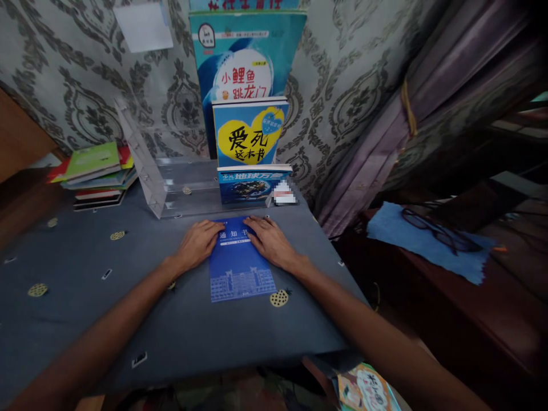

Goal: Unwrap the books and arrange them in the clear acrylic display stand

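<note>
Both hands lay flat at the far end of a blue booklet titled 通知书 (242, 262), with the left hand (197, 245) and right hand (269, 242) on either side of its title. The fingers of each hand were extended and slightly spread, not curled or gripping. The left fingers (209, 226) rested on the booklet's far left corner and the right fingers (253, 224) on its far right corner. The booklet lay directly nearer the body than the fingertips, between the two wrists, with its long axis running almost straight away from the person. Neither hand was clearly nearer to it.

Beyond the fingertips stood a clear acrylic display stand (145, 171) holding an upright book with a globe on its cover (252, 185). Behind that book stood a blue and yellow book titled 爱死这本书 (248, 134). A stack of books (96, 177) lay on the grey tabletop (171, 342), well to the left of the left fingers. Well to the right of the right fingers, a pair of glasses (436, 231) lay on a blue cloth (411, 240).
</note>
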A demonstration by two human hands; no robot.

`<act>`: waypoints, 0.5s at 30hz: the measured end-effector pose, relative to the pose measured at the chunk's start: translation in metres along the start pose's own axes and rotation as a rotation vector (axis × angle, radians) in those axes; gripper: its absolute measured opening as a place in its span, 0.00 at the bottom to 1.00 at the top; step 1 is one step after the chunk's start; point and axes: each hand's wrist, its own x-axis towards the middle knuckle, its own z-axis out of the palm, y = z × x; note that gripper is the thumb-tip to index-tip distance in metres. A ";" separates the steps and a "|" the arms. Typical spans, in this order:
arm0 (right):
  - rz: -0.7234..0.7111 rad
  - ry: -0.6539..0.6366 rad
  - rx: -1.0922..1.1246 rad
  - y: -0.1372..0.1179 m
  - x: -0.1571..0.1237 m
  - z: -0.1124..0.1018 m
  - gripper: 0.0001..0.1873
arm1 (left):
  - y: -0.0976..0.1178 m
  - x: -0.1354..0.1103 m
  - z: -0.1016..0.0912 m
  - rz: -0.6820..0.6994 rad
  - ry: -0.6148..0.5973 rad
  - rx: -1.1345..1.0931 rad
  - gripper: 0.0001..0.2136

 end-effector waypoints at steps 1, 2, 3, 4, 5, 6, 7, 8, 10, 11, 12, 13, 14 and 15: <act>-0.006 0.010 0.003 0.000 -0.001 0.000 0.22 | 0.000 0.000 0.001 0.001 0.005 0.003 0.16; -0.013 0.023 0.006 0.000 -0.002 0.000 0.21 | 0.000 -0.001 0.002 0.001 0.010 0.006 0.16; -0.021 0.037 0.008 -0.001 -0.004 0.001 0.21 | 0.000 -0.002 0.003 0.001 0.014 0.009 0.16; -0.028 0.050 0.011 -0.001 -0.005 0.001 0.20 | 0.000 -0.003 0.003 0.001 0.018 0.011 0.16; -0.032 0.062 0.012 -0.002 -0.007 0.001 0.20 | 0.000 -0.003 0.004 0.002 0.020 0.011 0.16; -0.037 0.070 0.014 -0.003 -0.010 0.001 0.19 | 0.000 -0.003 0.004 0.004 0.022 0.011 0.16; -0.042 0.073 0.016 -0.005 -0.012 0.001 0.19 | 0.000 -0.004 0.004 0.005 0.021 0.009 0.16; -0.046 0.074 0.019 -0.006 -0.015 0.000 0.19 | 0.000 -0.004 0.003 0.006 0.018 0.007 0.16; -0.055 0.073 0.025 -0.010 -0.022 -0.002 0.18 | 0.000 -0.004 0.002 0.004 0.005 0.000 0.16; -0.059 0.073 0.029 -0.012 -0.025 -0.004 0.18 | 0.000 -0.003 0.002 -0.001 -0.001 -0.005 0.16; -0.062 0.074 0.033 -0.014 -0.029 -0.006 0.18 | 0.000 -0.003 0.002 -0.006 -0.007 -0.008 0.16; -0.065 0.077 0.038 -0.017 -0.033 -0.007 0.18 | 0.000 -0.003 0.002 -0.012 -0.013 -0.010 0.16; -0.071 0.082 0.046 -0.021 -0.037 -0.009 0.18 | 0.000 -0.003 0.001 -0.017 -0.017 -0.010 0.16; -0.080 0.087 0.057 -0.026 -0.041 -0.010 0.17 | 0.000 -0.003 0.001 -0.019 -0.021 -0.008 0.16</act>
